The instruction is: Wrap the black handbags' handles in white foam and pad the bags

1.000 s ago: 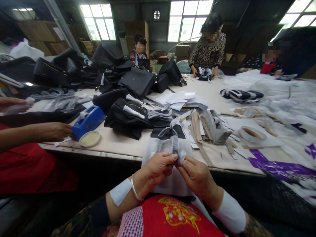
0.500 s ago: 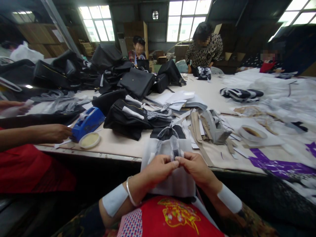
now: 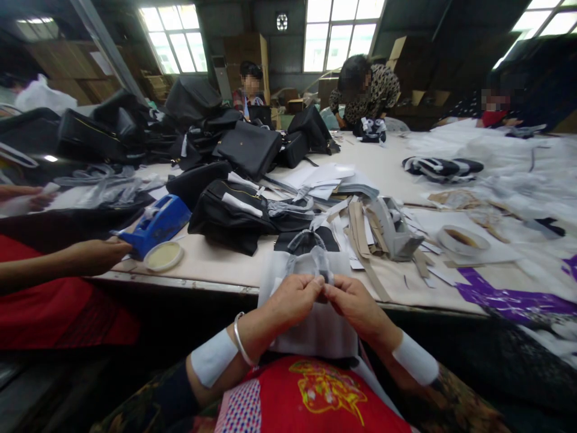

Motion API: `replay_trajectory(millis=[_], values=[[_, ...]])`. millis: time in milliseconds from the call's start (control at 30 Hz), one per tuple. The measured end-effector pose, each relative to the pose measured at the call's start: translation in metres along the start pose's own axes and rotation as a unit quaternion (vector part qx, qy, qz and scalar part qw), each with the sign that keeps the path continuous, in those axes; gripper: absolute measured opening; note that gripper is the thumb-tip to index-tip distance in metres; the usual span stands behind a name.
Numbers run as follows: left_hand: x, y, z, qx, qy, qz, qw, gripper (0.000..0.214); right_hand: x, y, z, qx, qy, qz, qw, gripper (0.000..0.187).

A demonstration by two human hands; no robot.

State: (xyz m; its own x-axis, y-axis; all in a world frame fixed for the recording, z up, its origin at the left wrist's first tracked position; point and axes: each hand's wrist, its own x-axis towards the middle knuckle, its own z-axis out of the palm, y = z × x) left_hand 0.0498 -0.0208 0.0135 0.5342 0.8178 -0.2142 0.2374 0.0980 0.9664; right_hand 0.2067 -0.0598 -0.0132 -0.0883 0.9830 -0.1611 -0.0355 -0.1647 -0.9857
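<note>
In the head view, my left hand [image 3: 293,299] and my right hand [image 3: 356,302] meet at the table's front edge, with thumbs and fingers pinched together. Between them is a plastic-wrapped strap [image 3: 321,260], dark under its clear film; the spot under my fingertips is partly hidden. Beneath my hands, a white translucent wrapping sheet [image 3: 315,338] hangs from the edge down to my lap. Just beyond it lies a flat black bag part [image 3: 330,239] with a wrapped handle loop [image 3: 307,236] on it.
A black handbag [image 3: 225,210] and a blue tape dispenser [image 3: 160,224] lie to the left, where a co-worker's hand [image 3: 101,255] reaches in. On the right are a grey tape dispenser [image 3: 396,231], cardboard strips [image 3: 357,225] and a tape roll [image 3: 463,240]. More bags [image 3: 250,147] are piled behind.
My hands have risen slightly and drawn closer together on the strap, the left thumb now higher. At the left, the co-worker's hand has shifted slightly down beside the blue dispenser.
</note>
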Motion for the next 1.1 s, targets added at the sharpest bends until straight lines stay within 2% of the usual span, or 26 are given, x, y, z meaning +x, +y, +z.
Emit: replay_trajectory(millis=[67, 133, 300, 433, 533, 633, 733, 833, 900, 967, 1033, 1100], values=[[-0.001, 0.000, -0.005, 0.021, -0.037, -0.003, 0.999, 0.037, 0.000, 0.001, -0.001, 0.092, 0.002, 0.053, 0.994, 0.038], [-0.001, -0.001, -0.008, 0.048, -0.057, -0.015, 0.997, 0.038, 0.000, 0.001, -0.001, 0.147, 0.001, 0.075, 0.986, 0.038], [-0.004, -0.001, -0.010, 0.120, -0.059, 0.023, 0.991, 0.037, -0.002, -0.001, -0.003, 0.158, 0.004, 0.058, 0.986, 0.037], [-0.007, 0.005, -0.001, 0.009, -0.081, -0.052, 0.995, 0.034, -0.001, -0.005, -0.003, 0.171, 0.005, 0.057, 0.984, 0.037], [-0.005, 0.003, 0.012, -0.068, -0.054, -0.068, 0.994, 0.035, -0.001, -0.007, -0.004, 0.199, 0.011, 0.056, 0.978, 0.037], [0.000, -0.007, 0.025, -0.048, 0.001, -0.026, 0.999, 0.034, -0.005, -0.005, -0.007, 0.190, -0.003, 0.041, 0.981, 0.037], [0.002, -0.017, 0.035, 0.015, 0.030, -0.001, 0.999, 0.034, -0.010, 0.000, -0.011, 0.102, 0.016, 0.037, 0.994, 0.037], [0.002, -0.021, 0.044, 0.025, 0.021, -0.016, 0.999, 0.034, -0.016, 0.001, -0.015, -0.084, 0.067, 0.010, 0.994, 0.039], [0.001, -0.021, 0.047, -0.020, 0.001, -0.032, 0.999, 0.033, -0.021, -0.001, -0.021, -0.232, 0.098, -0.055, 0.966, 0.041], [0.000, -0.019, 0.048, -0.064, -0.004, -0.041, 0.997, 0.032, -0.031, -0.001, -0.032, -0.346, 0.128, -0.101, 0.924, 0.043], [0.000, -0.019, 0.044, -0.080, 0.016, -0.041, 0.996, 0.035, -0.045, 0.008, -0.048, -0.410, 0.149, -0.079, 0.896, 0.043], [-0.001, -0.021, 0.039, -0.082, 0.031, -0.038, 0.995, 0.038, -0.062, 0.029, -0.065, -0.442, 0.141, -0.013, 0.886, 0.037]])
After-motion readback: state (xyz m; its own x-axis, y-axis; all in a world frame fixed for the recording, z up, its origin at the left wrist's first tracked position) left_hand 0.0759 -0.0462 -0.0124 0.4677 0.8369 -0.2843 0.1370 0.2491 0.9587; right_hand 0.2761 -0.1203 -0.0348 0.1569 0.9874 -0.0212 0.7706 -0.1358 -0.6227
